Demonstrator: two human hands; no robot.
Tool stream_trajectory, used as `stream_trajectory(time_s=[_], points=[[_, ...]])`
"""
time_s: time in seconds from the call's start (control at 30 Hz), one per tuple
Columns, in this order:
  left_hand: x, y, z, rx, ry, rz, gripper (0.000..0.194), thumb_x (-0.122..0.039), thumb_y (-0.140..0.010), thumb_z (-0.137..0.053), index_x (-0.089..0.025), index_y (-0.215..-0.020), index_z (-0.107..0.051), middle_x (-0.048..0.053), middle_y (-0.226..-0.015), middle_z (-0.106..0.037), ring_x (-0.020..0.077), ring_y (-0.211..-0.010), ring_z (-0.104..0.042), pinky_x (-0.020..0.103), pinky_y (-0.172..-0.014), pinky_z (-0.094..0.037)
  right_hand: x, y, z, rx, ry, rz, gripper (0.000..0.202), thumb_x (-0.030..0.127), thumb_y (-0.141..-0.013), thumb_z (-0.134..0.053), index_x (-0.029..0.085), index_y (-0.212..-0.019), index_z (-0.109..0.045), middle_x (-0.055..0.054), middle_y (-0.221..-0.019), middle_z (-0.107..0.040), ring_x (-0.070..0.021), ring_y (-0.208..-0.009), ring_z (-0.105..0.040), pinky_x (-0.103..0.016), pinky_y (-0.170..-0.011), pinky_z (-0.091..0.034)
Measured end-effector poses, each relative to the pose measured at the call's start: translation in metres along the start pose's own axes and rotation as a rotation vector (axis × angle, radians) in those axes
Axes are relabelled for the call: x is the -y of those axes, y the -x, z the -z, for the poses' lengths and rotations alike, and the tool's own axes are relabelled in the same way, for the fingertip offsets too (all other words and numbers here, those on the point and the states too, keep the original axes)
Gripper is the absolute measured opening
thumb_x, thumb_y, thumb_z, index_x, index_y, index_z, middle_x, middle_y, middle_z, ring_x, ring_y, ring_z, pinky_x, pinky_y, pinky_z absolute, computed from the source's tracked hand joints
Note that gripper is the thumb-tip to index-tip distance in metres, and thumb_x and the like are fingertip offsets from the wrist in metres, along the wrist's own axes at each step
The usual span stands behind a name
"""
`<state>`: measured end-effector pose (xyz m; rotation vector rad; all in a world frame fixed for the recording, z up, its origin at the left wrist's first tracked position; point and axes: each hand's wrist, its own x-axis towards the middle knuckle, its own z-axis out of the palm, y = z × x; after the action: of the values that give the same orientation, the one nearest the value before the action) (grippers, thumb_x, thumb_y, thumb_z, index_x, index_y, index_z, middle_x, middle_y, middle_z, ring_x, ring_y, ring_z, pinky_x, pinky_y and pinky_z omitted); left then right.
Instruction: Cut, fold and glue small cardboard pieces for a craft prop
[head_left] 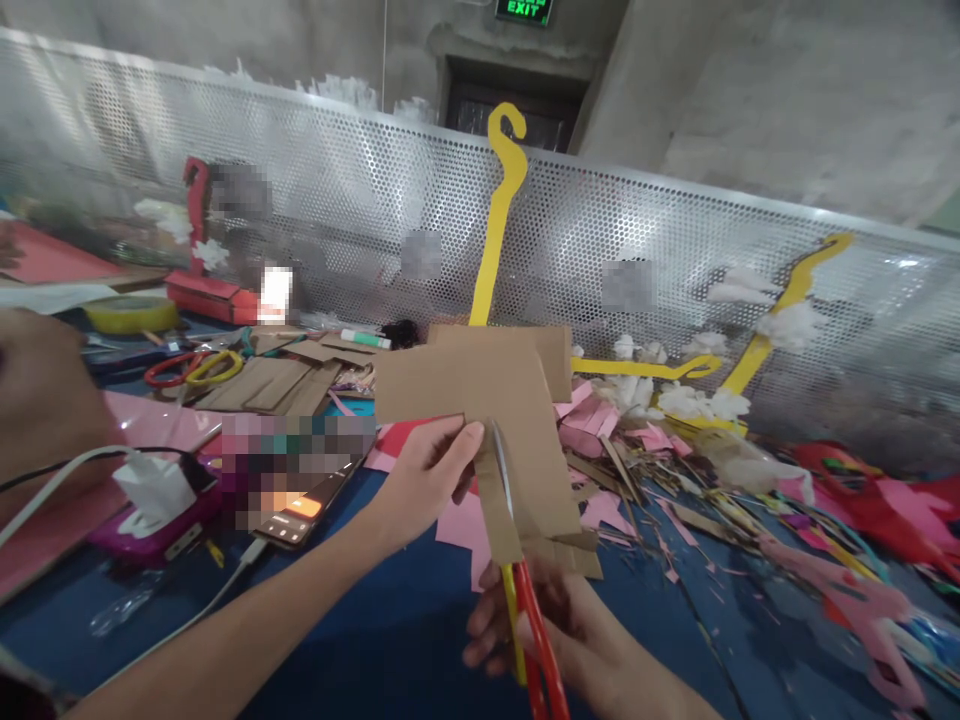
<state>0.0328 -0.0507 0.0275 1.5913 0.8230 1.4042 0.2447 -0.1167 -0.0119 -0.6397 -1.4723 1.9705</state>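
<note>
My left hand [431,465] pinches the left edge of a brown cardboard sheet [517,410], thumb on top. In my right hand [559,625] are scissors [536,630] with one red and one yellow handle, fingers wrapped round the handles. The blades lie on the cardboard and point away from me, beside a narrow strip at its left side; the far blade tip is close to my left thumb. Pink paper [461,525] shows beneath the cardboard. Behind it stands another cardboard piece [555,360] with a tall yellow hook-shaped strip [493,240] rising above it.
A phone [315,500] and a purple power strip [161,520] with a white charger [157,485] lie left. Another pair of scissors [214,368] and yellow tape [131,314] sit farther back. Paper scraps [600,510] and a pink glue gun [847,590] are right. A perforated metal panel [360,210] borders the table.
</note>
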Motion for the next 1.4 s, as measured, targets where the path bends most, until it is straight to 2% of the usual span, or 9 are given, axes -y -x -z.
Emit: stream_trajectory(time_s=[0.13, 0.27, 0.33, 0.47, 0.57, 0.67, 0.77, 0.97, 1.4], points=[[0.000, 0.000, 0.002, 0.039, 0.012, -0.001, 0.045, -0.041, -0.104, -0.045, -0.019, -0.064, -0.045, -0.007, -0.051, -0.040, 0.0063, -0.043, -0.040, 0.019, -0.043, -0.034, -0.004, -0.001, 0.000, 0.000, -0.005, -0.031, 0.040, 0.041, -0.092, -0.072, 0.019, -0.121, -0.055, -0.010, -0.112, -0.069, -0.0220, -0.101, -0.074, -0.039, -0.091, -0.056], [0.002, -0.003, 0.000, 0.077, 0.153, 0.056, 0.043, -0.043, -0.099, -0.051, -0.019, -0.064, -0.046, -0.009, -0.050, -0.033, 0.0058, -0.040, -0.033, 0.019, -0.039, -0.032, -0.009, -0.004, 0.000, -0.095, 0.034, -0.013, 0.044, 0.043, -0.086, -0.078, 0.019, -0.116, -0.056, -0.007, -0.105, -0.067, -0.0184, -0.084, -0.074, -0.033, -0.075, -0.059], [0.002, -0.004, -0.001, 0.084, 0.195, 0.081, 0.042, -0.046, -0.097, -0.053, -0.019, -0.065, -0.047, -0.010, -0.050, -0.031, 0.0058, -0.040, -0.031, 0.018, -0.039, -0.032, -0.010, -0.004, 0.000, -0.110, 0.052, 0.008, 0.048, 0.046, -0.082, -0.081, 0.020, -0.113, -0.056, -0.009, -0.110, -0.066, -0.0215, -0.094, -0.072, -0.033, -0.073, -0.059], [0.003, -0.002, -0.003, 0.085, 0.205, 0.102, 0.043, -0.049, -0.096, -0.054, -0.019, -0.065, -0.046, -0.009, -0.051, -0.032, 0.0057, -0.041, -0.031, 0.018, -0.039, -0.032, -0.007, 0.001, 0.001, -0.111, 0.082, -0.028, 0.065, 0.053, -0.070, -0.088, 0.022, -0.117, -0.055, -0.013, -0.121, -0.063, -0.0281, -0.117, -0.061, -0.040, -0.082, -0.059], [0.008, 0.002, -0.004, 0.113, 0.151, 0.108, 0.046, -0.050, -0.098, -0.051, -0.020, -0.064, -0.045, -0.009, -0.049, -0.035, 0.0062, -0.041, -0.034, 0.019, -0.040, -0.032, -0.001, 0.005, 0.002, -0.089, 0.163, -0.024, 0.067, 0.061, -0.076, -0.080, 0.023, -0.124, -0.053, -0.014, -0.125, -0.060, -0.0280, -0.119, -0.058, -0.042, -0.088, -0.057], [0.012, 0.004, -0.007, 0.156, 0.127, 0.140, 0.047, -0.050, -0.099, -0.048, -0.020, -0.063, -0.044, -0.008, -0.046, -0.037, 0.0068, -0.040, -0.036, 0.019, -0.040, -0.030, 0.006, 0.008, 0.002, -0.121, 0.258, -0.034, 0.060, 0.062, -0.084, -0.072, 0.021, -0.125, -0.055, -0.014, -0.125, -0.060, -0.0212, -0.099, -0.063, -0.038, -0.086, -0.056], [0.012, 0.004, -0.010, 0.164, 0.202, 0.170, 0.046, -0.050, -0.097, -0.052, -0.020, -0.063, -0.043, -0.010, -0.047, -0.033, 0.0062, -0.039, -0.033, 0.019, -0.039, -0.031, 0.008, 0.006, 0.003, -0.154, 0.202, -0.034, 0.051, 0.056, -0.087, -0.072, 0.019, -0.120, -0.058, -0.011, -0.115, -0.065, -0.0163, -0.085, -0.064, -0.033, -0.080, -0.054], [0.005, 0.001, -0.011, 0.136, 0.268, 0.198, 0.046, -0.052, -0.094, -0.057, -0.020, -0.064, -0.044, -0.010, -0.050, -0.030, 0.0056, -0.040, -0.029, 0.019, -0.039, -0.029, -0.004, -0.001, 0.006, -0.126, 0.017, 0.043, 0.040, 0.043, -0.087, -0.077, 0.017, -0.111, -0.058, -0.011, -0.105, -0.070, -0.0202, -0.085, -0.073, -0.028, -0.067, -0.052], [0.006, 0.002, -0.012, 0.149, 0.316, 0.217, 0.042, -0.049, -0.093, -0.057, -0.020, -0.064, -0.046, -0.010, -0.049, -0.030, 0.0062, -0.040, -0.027, 0.019, -0.039, -0.030, -0.017, -0.002, 0.012, -0.100, -0.054, 0.063, 0.030, 0.035, -0.092, -0.074, 0.017, -0.110, -0.057, -0.011, -0.107, -0.075, -0.0241, -0.095, -0.076, -0.035, -0.079, -0.056]])
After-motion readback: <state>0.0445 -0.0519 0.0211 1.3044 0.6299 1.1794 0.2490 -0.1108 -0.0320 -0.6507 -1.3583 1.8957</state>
